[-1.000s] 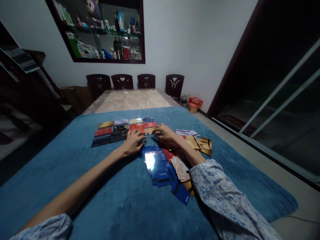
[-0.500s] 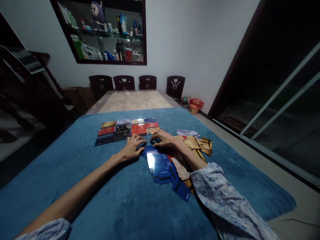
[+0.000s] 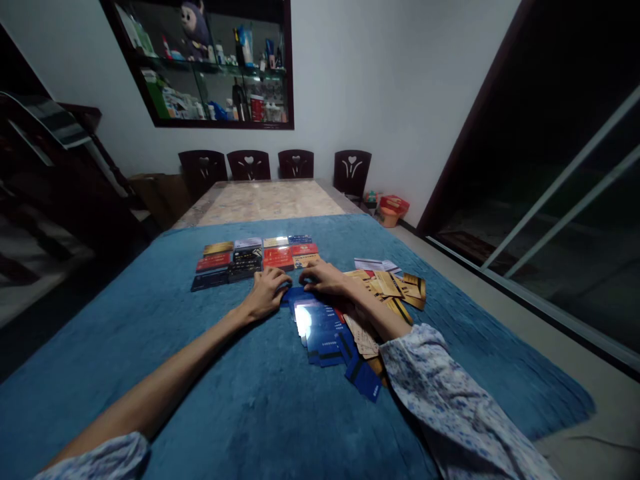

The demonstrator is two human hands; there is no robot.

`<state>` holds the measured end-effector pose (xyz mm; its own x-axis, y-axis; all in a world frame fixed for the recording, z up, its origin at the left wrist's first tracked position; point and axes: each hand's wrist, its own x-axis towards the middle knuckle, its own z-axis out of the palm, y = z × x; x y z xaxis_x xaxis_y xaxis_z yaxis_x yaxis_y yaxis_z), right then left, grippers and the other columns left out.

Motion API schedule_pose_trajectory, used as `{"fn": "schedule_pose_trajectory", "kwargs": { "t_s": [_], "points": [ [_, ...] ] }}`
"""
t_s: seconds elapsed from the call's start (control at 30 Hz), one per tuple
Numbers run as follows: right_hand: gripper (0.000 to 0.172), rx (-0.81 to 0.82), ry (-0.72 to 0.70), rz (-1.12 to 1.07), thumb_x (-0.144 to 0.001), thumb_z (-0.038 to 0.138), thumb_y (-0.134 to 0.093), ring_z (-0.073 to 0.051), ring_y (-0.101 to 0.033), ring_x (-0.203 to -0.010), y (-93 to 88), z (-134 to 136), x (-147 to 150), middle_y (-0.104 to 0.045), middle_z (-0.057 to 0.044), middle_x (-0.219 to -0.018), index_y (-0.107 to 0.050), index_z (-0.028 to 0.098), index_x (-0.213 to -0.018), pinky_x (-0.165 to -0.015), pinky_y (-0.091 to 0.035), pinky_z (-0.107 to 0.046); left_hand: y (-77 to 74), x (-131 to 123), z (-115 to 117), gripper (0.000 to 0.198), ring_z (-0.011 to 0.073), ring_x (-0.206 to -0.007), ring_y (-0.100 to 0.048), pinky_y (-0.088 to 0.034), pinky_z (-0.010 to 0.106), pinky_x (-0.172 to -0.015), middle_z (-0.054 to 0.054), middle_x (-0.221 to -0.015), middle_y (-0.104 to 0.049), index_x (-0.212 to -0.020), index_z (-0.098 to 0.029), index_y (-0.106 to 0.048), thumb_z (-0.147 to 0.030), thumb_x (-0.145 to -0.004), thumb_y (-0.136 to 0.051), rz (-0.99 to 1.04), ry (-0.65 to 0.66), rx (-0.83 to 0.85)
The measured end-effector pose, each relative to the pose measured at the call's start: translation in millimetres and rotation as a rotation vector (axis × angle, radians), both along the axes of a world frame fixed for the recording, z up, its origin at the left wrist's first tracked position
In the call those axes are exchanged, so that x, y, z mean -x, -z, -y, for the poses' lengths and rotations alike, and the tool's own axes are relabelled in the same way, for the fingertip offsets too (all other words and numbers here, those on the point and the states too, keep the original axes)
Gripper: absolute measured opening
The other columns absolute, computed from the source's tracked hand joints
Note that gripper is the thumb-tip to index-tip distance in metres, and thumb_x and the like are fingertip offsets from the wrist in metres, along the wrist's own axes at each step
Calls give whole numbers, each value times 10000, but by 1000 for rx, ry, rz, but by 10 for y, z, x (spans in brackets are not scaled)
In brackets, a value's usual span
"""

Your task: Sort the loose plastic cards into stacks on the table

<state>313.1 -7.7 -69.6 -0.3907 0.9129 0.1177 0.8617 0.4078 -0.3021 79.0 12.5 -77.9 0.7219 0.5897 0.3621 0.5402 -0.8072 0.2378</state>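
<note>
My left hand [image 3: 267, 292] rests at the left end of the fanned blue cards [image 3: 323, 337], its fingers curled and thumb at the edge of a blue card [image 3: 296, 293]. From the other side my right hand [image 3: 325, 277] bends over the same card, fingertips pointing down. The fingers partly hide the card. Beneath my right forearm lie beige cards [image 3: 363, 333]; gold cards [image 3: 390, 285] are spread just beyond it. Rows of sorted-looking card stacks stand past my hands, among them red cards [image 3: 277, 258], black cards [image 3: 243, 269] and dark blue cards [image 3: 209, 280].
A blue cloth [image 3: 210, 407] covers the near part of the table, with bare marble-look tabletop [image 3: 265, 199] behind it. Several dark chairs [image 3: 249, 165] line the far wall. White cards [image 3: 373, 265] lie at the pile's back edge. A shelf cabinet [image 3: 225, 125] is set into the wall.
Both hands stay around the blue card. The fingers have shifted slightly, with the right fingertips a little further left and the gap inside each grip smaller. The card stacks have not moved.
</note>
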Motion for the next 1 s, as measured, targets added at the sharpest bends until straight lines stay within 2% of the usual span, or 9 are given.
{"fn": "schedule_pose_trajectory", "kwargs": {
  "t_s": [0.17,0.3,0.53,0.8,1.0],
  "points": [
    [250,-14,41,1,-896,298,-719,-268,-501,-1145,-44,76,44,-616,-99,-1149,-736,255,-1141,-874,-390,-352,-8,46,-24,216,277,-1092,-522,-368,472,-951,79,-1111,-669,-1020,-226,-726,-309,-890,-575,10,100,49],
    [234,-25,72,11,-911,313,-704,-271,-491,-1157,-54,102,57,-612,-102,-1165,-725,256,-1137,-865,-382,-352,-53,80,-27,298,287,-1105,-510,-360,481,-978,76,-1143,-656,-1081,-236,-716,-345,-823,-615,-16,166,84],
    [221,-79,87,24,-932,339,-680,-272,-484,-1175,-48,129,59,-611,-110,-1191,-705,246,-1131,-863,-387,-356,-106,160,-47,435,296,-1107,-492,-369,473,-976,92,-1170,-625,-1179,-228,-684,-460,-814,-633,-56,245,74],
    [174,-93,75,33,-929,299,-673,-256,-523,-1126,-36,104,63,-641,-94,-1114,-721,232,-1083,-855,-399,-347,-79,157,-51,368,275,-1064,-517,-383,460,-951,89,-1091,-643,-1150,-214,-685,-408,-849,-598,-45,210,13],
    [215,-98,-22,-6,-914,307,-674,-245,-541,-1088,-67,142,-1,-638,-93,-1110,-734,228,-1104,-887,-415,-358,8,174,-133,352,281,-1065,-531,-389,476,-947,96,-1094,-653,-1126,-209,-696,-394,-839,-610,-15,140,-50]
  ]
}}
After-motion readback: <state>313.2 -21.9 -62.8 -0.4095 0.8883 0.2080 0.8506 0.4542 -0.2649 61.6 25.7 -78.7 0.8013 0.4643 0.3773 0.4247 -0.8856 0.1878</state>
